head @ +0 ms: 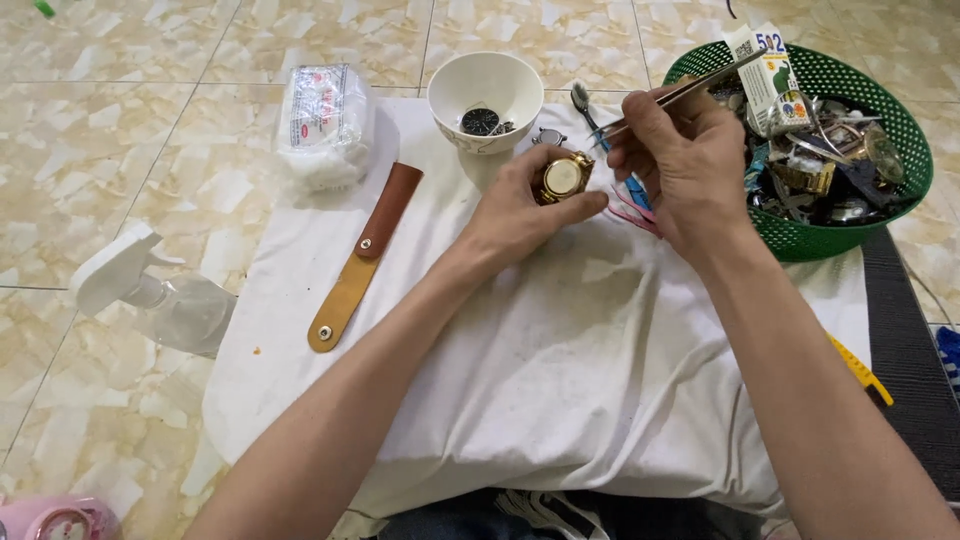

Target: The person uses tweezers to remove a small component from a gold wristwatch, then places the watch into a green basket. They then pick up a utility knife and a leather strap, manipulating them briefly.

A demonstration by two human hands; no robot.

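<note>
The left hand (520,215) is pinching a round gold-cased watch (562,177) over the white cloth (560,370), below the white ceramic bowl (485,98). The right hand (685,160) is closed on slim metal tweezers (690,93), tips nearing the case; seemingly picking at it, needing steady aim.

Your right hand (680,160) hides the tweezers' (700,85) tips; the pink object (55,520) is cut off; the basket's (880,100) contents blur together.
</note>
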